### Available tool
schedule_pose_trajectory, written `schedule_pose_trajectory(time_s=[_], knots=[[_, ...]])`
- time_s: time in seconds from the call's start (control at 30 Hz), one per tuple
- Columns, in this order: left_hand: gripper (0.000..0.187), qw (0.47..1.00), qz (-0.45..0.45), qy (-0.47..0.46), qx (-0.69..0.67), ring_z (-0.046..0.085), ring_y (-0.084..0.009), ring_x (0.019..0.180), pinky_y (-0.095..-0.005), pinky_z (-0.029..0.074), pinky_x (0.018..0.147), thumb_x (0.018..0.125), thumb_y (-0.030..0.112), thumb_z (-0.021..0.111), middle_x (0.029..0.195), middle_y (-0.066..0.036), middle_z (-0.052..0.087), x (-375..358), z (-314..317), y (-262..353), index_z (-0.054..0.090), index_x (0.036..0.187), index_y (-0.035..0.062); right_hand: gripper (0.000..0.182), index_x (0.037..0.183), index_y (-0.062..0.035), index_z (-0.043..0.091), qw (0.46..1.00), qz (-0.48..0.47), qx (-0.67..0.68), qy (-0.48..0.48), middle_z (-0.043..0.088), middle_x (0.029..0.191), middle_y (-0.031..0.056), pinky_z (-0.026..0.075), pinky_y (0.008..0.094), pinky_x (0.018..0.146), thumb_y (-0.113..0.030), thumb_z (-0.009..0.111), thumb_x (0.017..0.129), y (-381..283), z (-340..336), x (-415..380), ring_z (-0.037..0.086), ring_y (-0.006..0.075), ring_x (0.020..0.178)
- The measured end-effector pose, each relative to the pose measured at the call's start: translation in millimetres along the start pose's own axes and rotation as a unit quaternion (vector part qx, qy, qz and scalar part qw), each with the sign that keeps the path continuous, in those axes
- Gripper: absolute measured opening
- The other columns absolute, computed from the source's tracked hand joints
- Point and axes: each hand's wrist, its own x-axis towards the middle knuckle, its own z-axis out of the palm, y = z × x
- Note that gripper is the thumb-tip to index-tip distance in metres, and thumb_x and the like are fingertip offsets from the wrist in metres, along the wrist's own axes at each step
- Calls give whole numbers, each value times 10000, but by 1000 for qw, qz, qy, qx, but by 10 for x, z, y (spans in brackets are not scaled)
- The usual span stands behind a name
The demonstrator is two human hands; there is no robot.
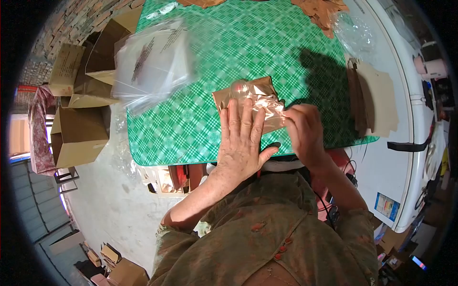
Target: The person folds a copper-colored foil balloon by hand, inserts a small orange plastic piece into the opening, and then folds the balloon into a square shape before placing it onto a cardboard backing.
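A shiny clear plastic bag with a flat brown piece inside lies on the green checked tablecloth. My left hand rests on its lower left part, palm down, fingers stretched out and slightly spread. At the bag's right edge, the fingers of my right hand are pinched together on the plastic. A round, see-through spot with a small red mark shows at the top of the bag, just beyond my left fingertips.
A stack of clear plastic bags lies on the table's left side. Brown and cream sheets lie at the right edge, with crumpled plastic above. Open cardboard boxes stand left of the table. A white appliance borders the right.
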Motion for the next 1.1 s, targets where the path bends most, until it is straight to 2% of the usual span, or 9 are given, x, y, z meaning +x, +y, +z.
schedule_pose_trajectory(time_s=[0.03, 0.13, 0.23, 0.33, 0.5, 0.63, 0.7, 0.83, 1.1], knots=[[996, 1000, 0, -1, 0, 158, -584, 1553, -706, 145, 1246, 962, 676, 560, 1700, -314, 195, 1, -5, 0, 286, 1641, 1, 393, 1232, -52, 633, 999, -43, -21, 8, 638, 1292, 155, 480, 519, 1009, -163, 769, 881, -17, -1, 12, 591, 383, 1238], [989, 1000, 0, 9, 1, 163, -586, 1551, -707, 148, 1243, 965, 674, 556, 1700, -314, 195, -4, 17, 5, 294, 1637, -3, 663, 1455, -23, 549, 985, -40, -73, -150, 501, 1541, 177, 299, 610, 1187, -319, 748, 895, -231, -223, 131, 405, 373, 1485], [981, 1000, 1, 14, 1, 160, -588, 1553, -706, 149, 1242, 974, 662, 554, 1704, -313, 187, -6, 36, 4, 284, 1643, -4, 802, 1559, -20, 462, 972, -46, -99, -210, 385, 1660, 169, 138, 652, 1247, -439, 693, 916, -133, -169, 109, 273, 340, 1576], [974, 1000, -4, 8, 2, 151, -590, 1556, -707, 147, 1242, 984, 646, 554, 1709, -313, 175, -7, 45, -6, 262, 1653, 0, 781, 1555, -28, 477, 971, -48, -91, -217, 386, 1674, 133, 84, 655, 1259, -446, 674, 926, -98, -118, 146, 287, 327, 1575], [943, 1000, -7, 2, -1, 138, -539, 1583, -708, 130, 1244, 995, 638, 533, 1723, -286, 172, -11, 18, -5, 259, 1667, 36, 710, 1538, -33, 498, 968, -54, -108, -218, 377, 1685, 118, 98, 655, 1257, -419, 641, 959, -87, -108, 157, 288, 320, 1574], [916, 1000, -17, 5, -3, 173, -415, 1615, -690, 118, 1252, 1005, 674, 465, 1731, -231, 218, -5, -134, 133, 303, 1663, 57, 653, 1523, -37, 515, 967, -64, -118, -216, 376, 1684, 122, 118, 670, 1246, -397, 611, 988, -55, -91, 124, 293, 326, 1570], [928, 999, -10, 15, -30, 183, -405, 1615, -668, 128, 1258, 1000, 687, 455, 1726, -220, 241, -46, -125, 227, 305, 1662, 56, 639, 1520, -37, 519, 970, -60, -100, -214, 374, 1684, 122, 125, 677, 1242, -397, 601, 998, -49, -97, 116, 293, 328, 1568], [998, 998, -5, 34, -54, 212, -424, 1601, -579, 192, 1278, 940, 636, 604, 1703, -259, 264, -101, -9, 230, 317, 1632, -23, 615, 1529, -53, 514, 973, -71, -110, -191, 383, 1680, 115, 141, 677, 1239, -383, 589, 1015, -18, -44, 87, 310, 326, 1559], [1002, 1000, -18, 22, 10, 196, -481, 1581, -601, 155, 1281, 966, 704, 524, 1696, -274, 256, -102, 46, 220, 335, 1622, -29, 598, 1580, -98, 471, 974, -70, -125, -178, 397, 1676, 100, 158, 639, 1254, -351, 566, 1047, -50, -65, 83, 326, 304, 1558]])
